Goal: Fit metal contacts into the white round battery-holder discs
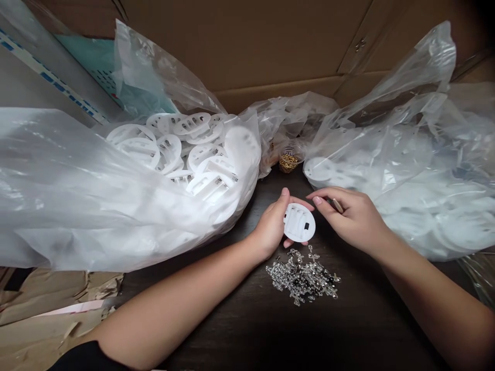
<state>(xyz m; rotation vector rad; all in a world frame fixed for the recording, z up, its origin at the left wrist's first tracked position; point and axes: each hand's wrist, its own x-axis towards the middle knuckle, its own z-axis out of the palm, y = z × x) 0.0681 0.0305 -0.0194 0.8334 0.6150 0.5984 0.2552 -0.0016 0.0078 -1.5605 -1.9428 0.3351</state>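
From the head camera, the left hand [270, 226] curls around a white round plastic disc [299, 222]. The thumb lies along the disc's top edge and the fingers show beneath its lower rim, so the grip is closed on it. The disc is held just above the dark wooden table [240, 330], near the middle of the view. Its ribbed recess and a small dark square opening face up.

The right hand [356, 216] hovers just beside the disc on its right. The index finger stretches toward the disc's upper edge, though whether it touches cannot be told. A small thin brass-coloured piece [337, 205] is pinched between the fingers of this hand, which are narrowed around it.

Directly below both hands, a loose pile of small silver metal clips [303, 275] lies on the table, near the disc but apart from it.

To the left, a large clear plastic bag [77, 206] lies open and holds many more white round discs [185, 154]. To the right, a second clear plastic bag [406, 175] holds pale discs that show dimly through the film. Between the two bags, at the back, a small clear pouch of gold-coloured bits [288, 162] rests on the table. Brown cardboard walls [251, 46] rise behind everything, and torn cardboard scraps [46, 309] lie at the lower left.
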